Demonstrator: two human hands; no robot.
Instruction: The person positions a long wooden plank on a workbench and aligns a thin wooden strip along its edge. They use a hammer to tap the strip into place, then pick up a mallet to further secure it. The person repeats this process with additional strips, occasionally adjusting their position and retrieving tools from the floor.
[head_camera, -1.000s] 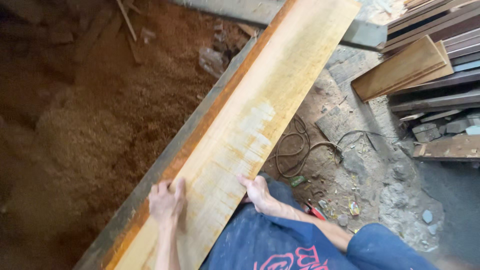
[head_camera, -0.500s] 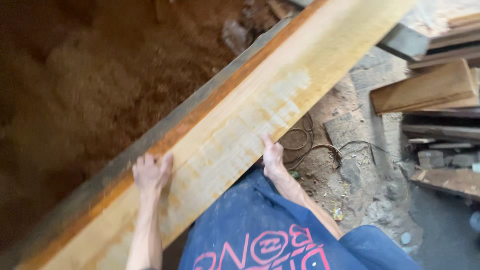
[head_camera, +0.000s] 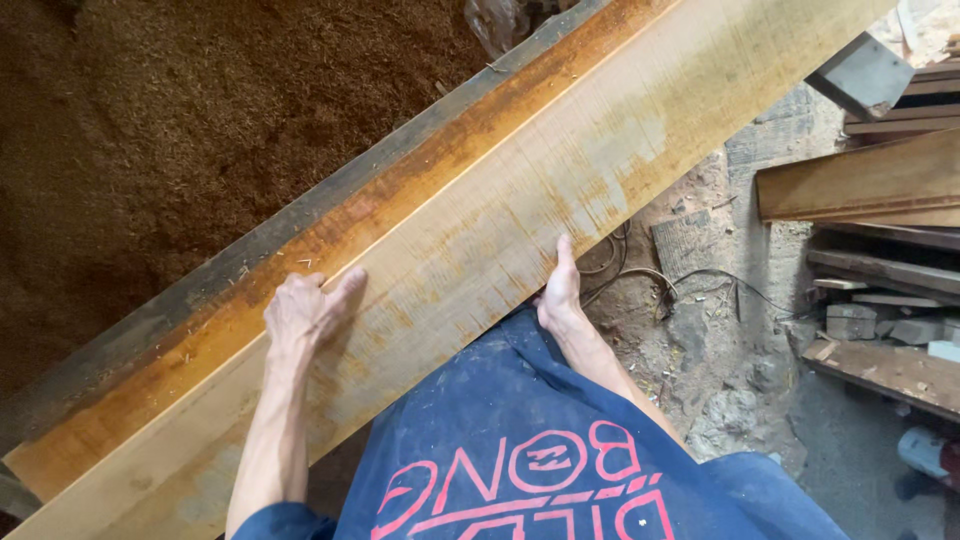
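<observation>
I see a broad pale plank (head_camera: 520, 210) running diagonally from the lower left of the frame to the upper right, with a sawdust heap (head_camera: 180, 130) filling the upper left and stacked boards (head_camera: 870, 185) at the right edge. My left hand (head_camera: 305, 312) rests flat and open on the plank's top face at lower centre. My right hand (head_camera: 560, 290) grips its near edge just right of centre, above loose cables (head_camera: 640, 275) on the floor.

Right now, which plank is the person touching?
The big pale plank running slantwise across the middle. Both the left hand and right hand rest on it; the darker planks at right lie untouched.
</observation>
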